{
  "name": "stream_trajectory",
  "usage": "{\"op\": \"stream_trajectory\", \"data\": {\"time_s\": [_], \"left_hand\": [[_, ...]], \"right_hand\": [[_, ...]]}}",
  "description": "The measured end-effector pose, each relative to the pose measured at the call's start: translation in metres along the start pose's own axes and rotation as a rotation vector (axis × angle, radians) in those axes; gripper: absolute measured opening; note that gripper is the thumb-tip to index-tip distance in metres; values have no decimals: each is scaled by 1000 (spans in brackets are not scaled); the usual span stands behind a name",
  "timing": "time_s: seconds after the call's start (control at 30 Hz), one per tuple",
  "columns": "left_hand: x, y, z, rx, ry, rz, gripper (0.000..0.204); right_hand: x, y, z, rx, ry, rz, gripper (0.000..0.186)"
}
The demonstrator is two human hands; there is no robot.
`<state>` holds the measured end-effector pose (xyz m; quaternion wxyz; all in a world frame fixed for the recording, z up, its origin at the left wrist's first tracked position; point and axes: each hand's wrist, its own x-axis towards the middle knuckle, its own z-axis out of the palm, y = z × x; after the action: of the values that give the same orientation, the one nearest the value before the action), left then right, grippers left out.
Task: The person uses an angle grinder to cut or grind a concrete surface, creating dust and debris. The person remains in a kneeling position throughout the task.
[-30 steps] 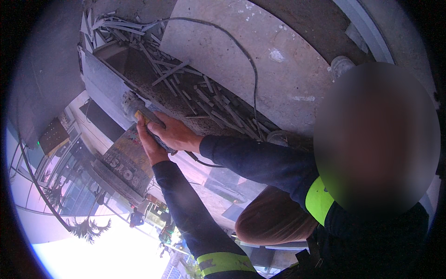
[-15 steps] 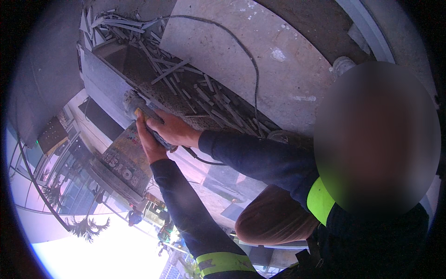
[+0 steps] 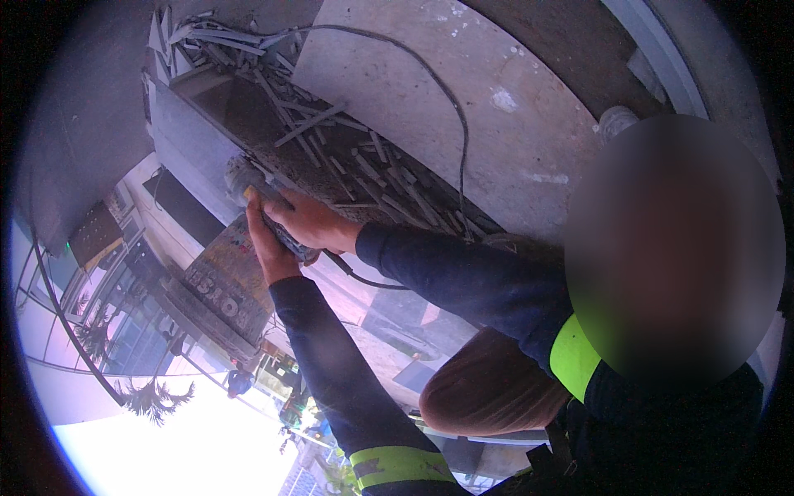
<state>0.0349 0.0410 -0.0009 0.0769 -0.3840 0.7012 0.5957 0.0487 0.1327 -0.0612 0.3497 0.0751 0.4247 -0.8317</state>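
Left hand (image 3: 266, 248) and right hand (image 3: 310, 220) have edged slightly up the view with the power tool (image 3: 244, 174), though the whole scene has drifted a little too. Fingers of both curl around the tool's body, its head at the edge of the pale slab (image 3: 186, 128); an even, braced hold with the cord (image 3: 357, 278) kept well behind should serve best. Its working face is hidden, so contact with the slab is hard to judge
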Motion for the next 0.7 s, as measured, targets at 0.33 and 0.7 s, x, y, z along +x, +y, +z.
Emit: {"op": "stream_trajectory", "data": {"time_s": [0.33,0.7], "left_hand": [[15,-6,-17,-39,-29,-6,51],[6,-12,-15,-100,-47,-1,50]], "right_hand": [[1,6,1,22,-15,-43,67],[-12,7,1,35,13,-87,58]]}}
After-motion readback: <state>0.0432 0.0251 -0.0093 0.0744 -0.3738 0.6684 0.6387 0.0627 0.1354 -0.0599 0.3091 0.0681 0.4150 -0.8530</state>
